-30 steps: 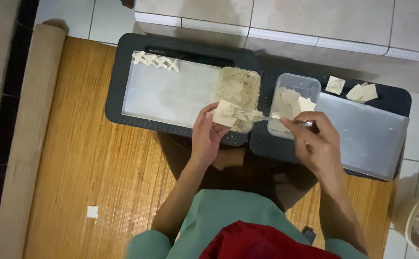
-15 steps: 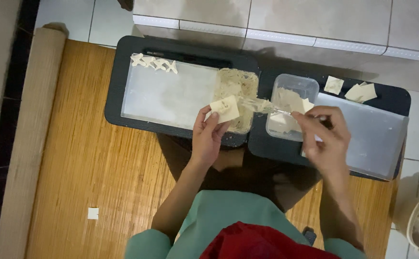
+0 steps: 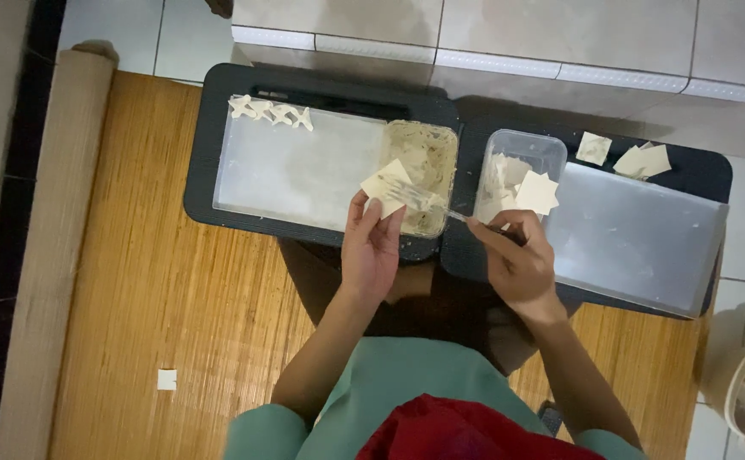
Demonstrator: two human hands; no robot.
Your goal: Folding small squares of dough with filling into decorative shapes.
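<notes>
Holding a pale square wrapper (image 3: 387,181) flat on its fingertips, the left hand (image 3: 371,247) sits just below the tub of pale filling (image 3: 424,170); fingers are spread under the sheet, thumb on its near edge, so a loose open-palm hold on the wrapper. The wrapper overlaps the tub's left rim, at 12 o'clock from the left hand.

Right hand (image 3: 517,264) is pinched narrow around a thin utensil (image 3: 441,211), fingers curled shut on the handle. The utensil runs toward 10 o'clock from the right hand, and its tip lies on or just above the wrapper; can't tell if it touches. Its tip is blurred, so can't tell spoon or fork.

Filling tub sits at the right end of a long clear tray (image 3: 296,170) on a dark low table (image 3: 210,128). Folded pale pieces (image 3: 270,112) line up at the tray's 11 o'clock corner.

At 12 o'clock from the right hand: a small clear container (image 3: 522,149) with a stack of square wrappers (image 3: 536,192) tilted inside. At 3 o'clock from it, a large clear lid or tray (image 3: 637,238) on a second dark table (image 3: 705,166). Loose wrapper squares (image 3: 641,159) lie at 1 o'clock beyond it.

Under everything is a woven bamboo mat (image 3: 134,281), its rolled edge (image 3: 49,255) at 9 o'clock. A small white scrap (image 3: 166,379) lies on the mat at 8 o'clock from the left hand. The person wears green sleeves (image 3: 407,383).
</notes>
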